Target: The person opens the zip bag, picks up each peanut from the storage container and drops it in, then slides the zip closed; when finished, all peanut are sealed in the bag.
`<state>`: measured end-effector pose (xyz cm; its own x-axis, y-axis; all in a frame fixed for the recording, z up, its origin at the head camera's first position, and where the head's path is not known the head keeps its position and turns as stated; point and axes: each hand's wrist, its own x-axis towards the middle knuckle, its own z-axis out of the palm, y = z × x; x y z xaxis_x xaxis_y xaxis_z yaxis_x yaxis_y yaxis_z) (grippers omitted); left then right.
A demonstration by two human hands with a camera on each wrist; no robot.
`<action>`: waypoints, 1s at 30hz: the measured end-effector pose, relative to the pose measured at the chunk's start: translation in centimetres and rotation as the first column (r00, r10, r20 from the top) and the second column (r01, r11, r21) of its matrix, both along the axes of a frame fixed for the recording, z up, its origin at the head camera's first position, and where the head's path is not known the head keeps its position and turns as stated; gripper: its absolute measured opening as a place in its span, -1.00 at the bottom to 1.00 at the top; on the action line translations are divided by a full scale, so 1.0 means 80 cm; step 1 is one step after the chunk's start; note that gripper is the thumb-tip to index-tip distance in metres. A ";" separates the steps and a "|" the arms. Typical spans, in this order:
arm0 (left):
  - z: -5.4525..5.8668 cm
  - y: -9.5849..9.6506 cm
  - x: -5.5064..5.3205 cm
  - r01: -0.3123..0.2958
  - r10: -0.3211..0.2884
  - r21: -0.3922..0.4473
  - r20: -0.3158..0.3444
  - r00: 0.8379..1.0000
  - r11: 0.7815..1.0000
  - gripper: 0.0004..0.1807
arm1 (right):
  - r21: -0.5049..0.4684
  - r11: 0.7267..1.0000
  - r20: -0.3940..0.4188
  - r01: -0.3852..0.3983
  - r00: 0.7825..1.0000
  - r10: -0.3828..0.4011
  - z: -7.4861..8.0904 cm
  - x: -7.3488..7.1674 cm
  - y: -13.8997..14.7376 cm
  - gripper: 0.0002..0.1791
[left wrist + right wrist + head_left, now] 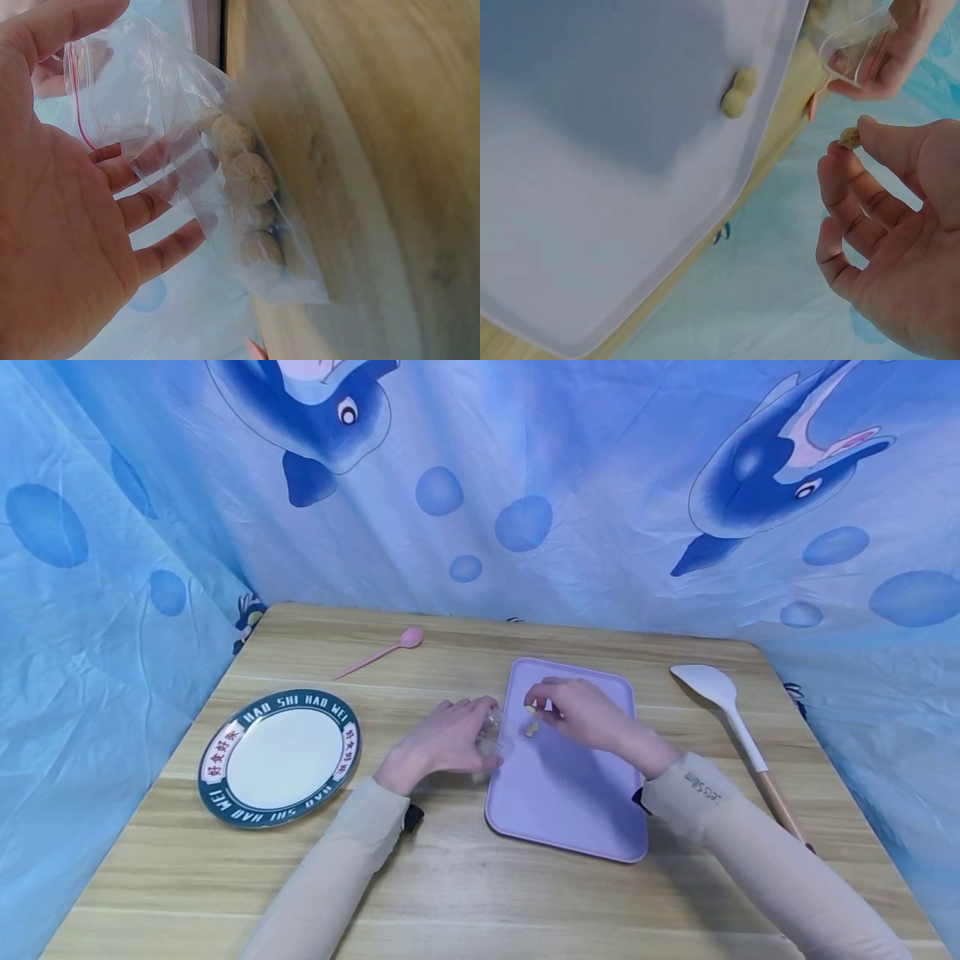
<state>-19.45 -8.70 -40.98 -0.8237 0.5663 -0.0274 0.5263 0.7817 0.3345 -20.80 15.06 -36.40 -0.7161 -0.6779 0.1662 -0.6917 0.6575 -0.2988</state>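
My left hand [450, 739] holds a clear zip bag [161, 97] with a red seal line, just past the left edge of a lilac tray [566, 797]. Several tan peanuts [251, 178] in their shells lie at the bottom of the bag. Over the tray, my right hand [588, 714] pinches one peanut [850, 138] between thumb and fingertips; its other fingers curve loosely. A two-lobed peanut [739, 94] lies on the tray near its edge, below the right hand. From the head view, the left hand hides much of the bag.
A white plate [288, 760] with a green lettered rim sits on the left of the wooden table [450, 893]. Behind it lies a pink spoon [410, 638]. To the tray's right is a white spatula [708, 687] with a wooden handle. A blue dolphin-print curtain [600, 468] hangs behind.
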 end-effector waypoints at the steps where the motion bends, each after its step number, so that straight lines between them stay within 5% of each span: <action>1: 0.000 0.000 0.000 0.001 -0.001 -0.001 0.000 1.000 1.000 -0.11 | 0.005 1.000 -0.005 -0.013 1.000 0.013 0.000 0.000 -0.002 -0.83; 20: -0.001 0.000 0.000 0.008 -0.008 -0.005 0.002 1.000 1.000 -0.12 | 0.061 0.980 0.021 -0.191 0.982 0.190 -0.021 0.009 -0.027 -0.75; 30: 0.001 0.000 0.000 0.007 -0.007 0.008 0.004 1.000 1.000 -0.13 | 0.031 0.982 0.058 -0.184 0.982 0.182 -0.021 0.012 -0.026 -0.72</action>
<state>-19.43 -8.68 -40.92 -0.8197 0.5722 -0.0263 0.5301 0.7753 0.3434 -19.86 12.97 -38.11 -0.5865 -0.8033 0.1032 -0.7848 0.5322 -0.3175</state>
